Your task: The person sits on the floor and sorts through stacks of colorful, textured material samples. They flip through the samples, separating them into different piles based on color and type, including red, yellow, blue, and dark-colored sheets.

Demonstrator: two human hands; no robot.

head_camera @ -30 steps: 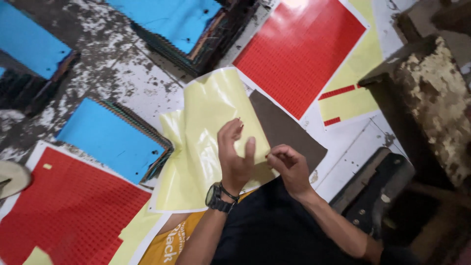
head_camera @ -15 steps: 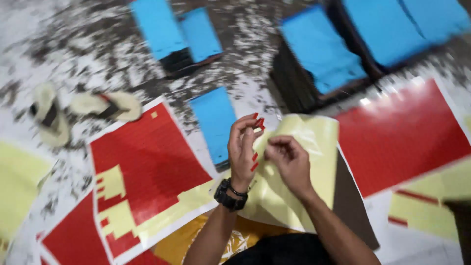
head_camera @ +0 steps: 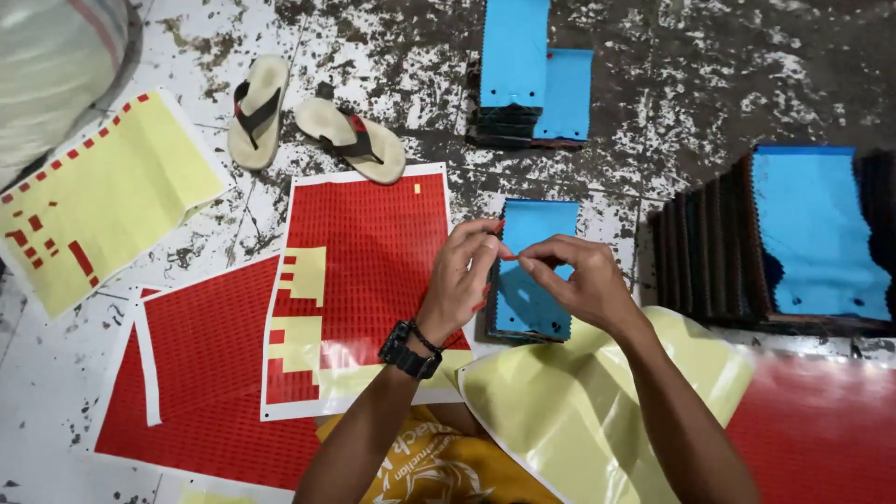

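Looking down through the head camera, I see both hands raised together over the floor, fingertips nearly meeting. The left hand, with a black watch on its wrist, has its fingers curled in and pinches a tiny red sticker between thumb and forefinger; the right hand closes its thumb and forefinger on the same sliver from the other side. The sticker is a thin strip whose long axis runs roughly from one hand to the other, left to right, though it is too small for me to tell more. Right under the fingertips lies a blue swatch card on a small dark stack, its long side running away from me. Just left of the left hand sits a red sticker sheet with yellow patches where pieces are gone, and another red sheet lies further left. Beneath the right forearm spreads a glossy yellow backing sheet. Beyond the hands rest two sandals and another blue stack; off to the right stands a row of dark swatch books topped in blue.
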